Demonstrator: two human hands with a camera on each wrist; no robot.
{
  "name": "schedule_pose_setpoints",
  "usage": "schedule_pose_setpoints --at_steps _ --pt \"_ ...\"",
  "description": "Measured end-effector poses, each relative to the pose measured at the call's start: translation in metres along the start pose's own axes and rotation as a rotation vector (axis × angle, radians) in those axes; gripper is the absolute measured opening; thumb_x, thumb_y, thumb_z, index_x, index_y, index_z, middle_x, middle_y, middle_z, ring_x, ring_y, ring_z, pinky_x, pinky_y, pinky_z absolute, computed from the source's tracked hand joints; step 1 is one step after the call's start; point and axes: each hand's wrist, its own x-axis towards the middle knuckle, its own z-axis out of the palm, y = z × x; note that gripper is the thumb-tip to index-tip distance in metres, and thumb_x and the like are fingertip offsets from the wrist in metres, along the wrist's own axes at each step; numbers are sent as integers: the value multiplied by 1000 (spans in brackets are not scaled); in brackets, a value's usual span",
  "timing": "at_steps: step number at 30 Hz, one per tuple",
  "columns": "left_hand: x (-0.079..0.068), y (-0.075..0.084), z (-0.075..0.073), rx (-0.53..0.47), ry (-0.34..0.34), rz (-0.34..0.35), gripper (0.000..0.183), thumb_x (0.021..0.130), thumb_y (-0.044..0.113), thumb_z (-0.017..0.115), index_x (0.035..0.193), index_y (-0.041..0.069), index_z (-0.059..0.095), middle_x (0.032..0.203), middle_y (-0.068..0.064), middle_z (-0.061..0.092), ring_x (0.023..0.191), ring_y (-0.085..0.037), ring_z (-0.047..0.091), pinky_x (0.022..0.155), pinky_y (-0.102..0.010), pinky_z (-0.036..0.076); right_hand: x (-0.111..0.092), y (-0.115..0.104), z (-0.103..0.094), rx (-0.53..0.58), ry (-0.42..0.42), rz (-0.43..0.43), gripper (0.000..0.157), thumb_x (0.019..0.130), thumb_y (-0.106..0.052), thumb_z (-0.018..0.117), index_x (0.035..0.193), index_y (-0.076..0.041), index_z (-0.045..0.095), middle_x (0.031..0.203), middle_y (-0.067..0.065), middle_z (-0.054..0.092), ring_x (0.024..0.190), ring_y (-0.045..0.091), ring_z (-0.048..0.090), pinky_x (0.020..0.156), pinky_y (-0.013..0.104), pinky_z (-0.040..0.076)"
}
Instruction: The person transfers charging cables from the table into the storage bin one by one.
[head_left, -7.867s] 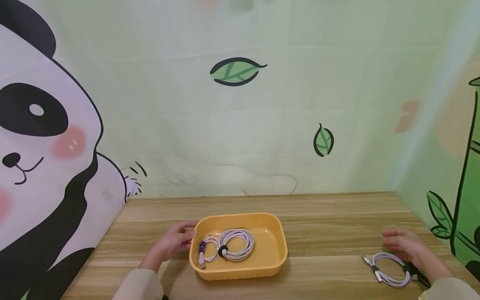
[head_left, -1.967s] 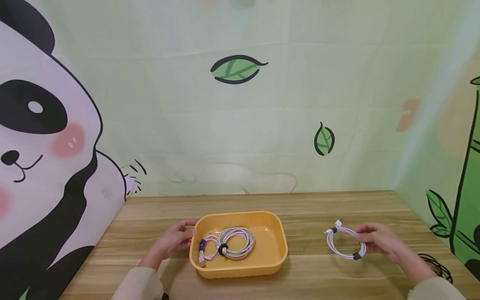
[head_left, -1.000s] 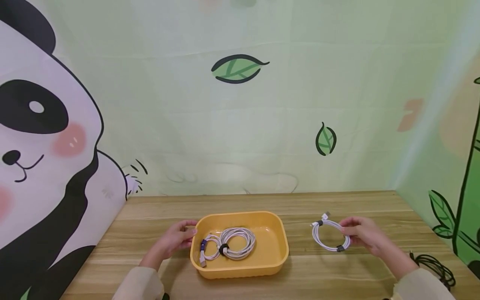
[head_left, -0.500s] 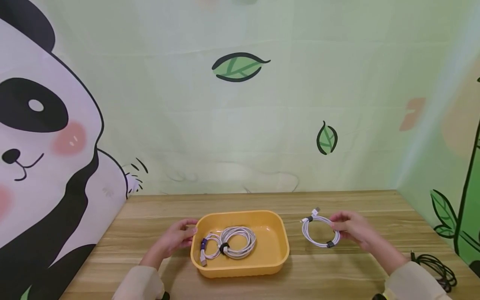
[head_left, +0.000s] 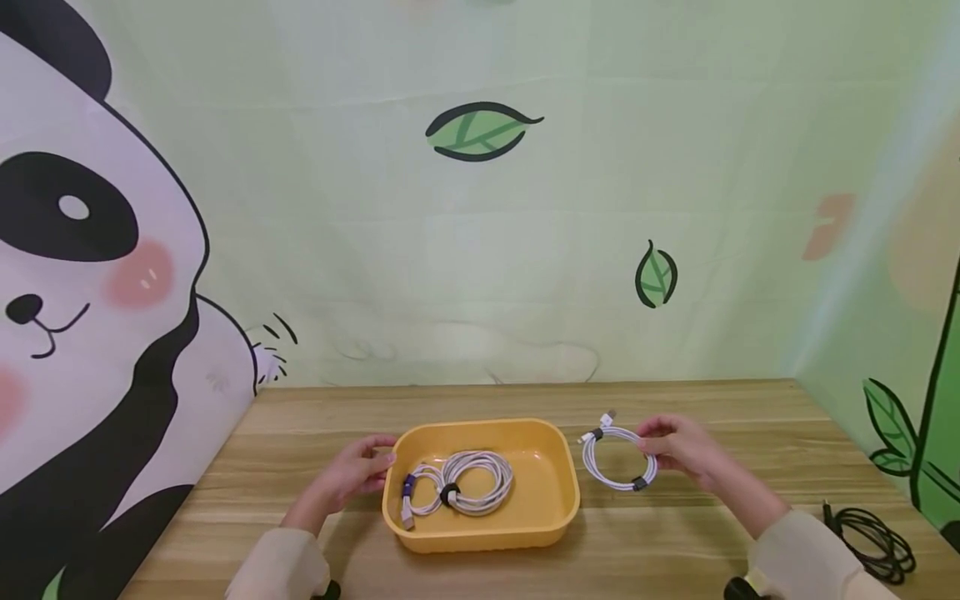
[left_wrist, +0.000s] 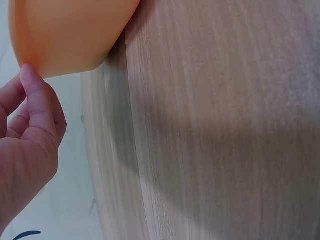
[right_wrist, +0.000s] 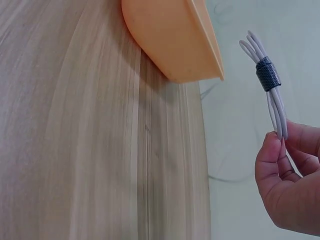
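Note:
My right hand [head_left: 682, 450] pinches a coiled white USB cable [head_left: 617, 485] between thumb and fingertips, raised just right of a yellow plastic tray [head_left: 555, 525]. Two dark straps bind this coil; in the right wrist view the bundle [right_wrist: 277, 112] appears edge-on with one strap [right_wrist: 268, 74]. My left hand [head_left: 348, 475] grips the tray's left rim, its thumb [left_wrist: 37, 95] lying against the edge in the left wrist view; some fingertips are hidden. Inside the tray lie a larger white cable coil [head_left: 491, 500] with a black strap and a smaller white one [head_left: 425, 510] with a purple strap.
A black cable coil [head_left: 873, 546] lies on the wooden table [head_left: 720, 542] near its right side, beyond my right forearm. Behind the table hangs a pale green backdrop [head_left: 360, 208] printed with a panda and leaves.
My right hand has picked up the white USB cable from the table's right side and carried it leftward to beside the tray, uncovering the black cable. My left hand stays at the tray's rim.

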Motion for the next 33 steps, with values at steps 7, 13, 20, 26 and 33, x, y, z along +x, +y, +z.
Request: schedule_pose_setpoints --at_steps 7,13,20,26,33 --pt "1 0 0 -10 -4 0 41 91 13 48 127 -4 37 86 -4 48 70 -9 51 59 -19 47 5 -4 9 -10 -1 -2 21 81 2 55 99 11 50 76 1 53 65 12 51 59 26 48" --pt "2 0 0 -11 14 -5 41 90 13 49 126 -3 39 88 -5 47 70 -9 51 59 -19 47 10 -7 16 -26 -3 1 21 81 3 55 100 10 50 76 1 53 64 12 51 58 25 47" --pt "1 -1 -1 -3 5 -8 41 90 14 49 126 -3 39 88 -5 48 71 -10 51 60 -20 47 14 -9 24 -31 -24 -11 19 82 3 53 99 11 51 76 1 54 64 12 51 57 24 47" --pt "1 -2 -1 -9 -20 6 42 91 12 48 127 -4 37 85 -3 48 69 -9 51 59 -19 47 18 -10 30 -44 -19 -16 20 81 3 54 99 11 51 76 2 54 62 11 51 56 23 47" --pt "2 -2 -1 -10 -14 4 41 90 13 49 126 -4 38 84 -3 48 69 -8 51 58 -19 47 23 -11 38 -46 1 -15 20 80 3 56 98 11 52 75 2 55 62 11 52 56 23 48"
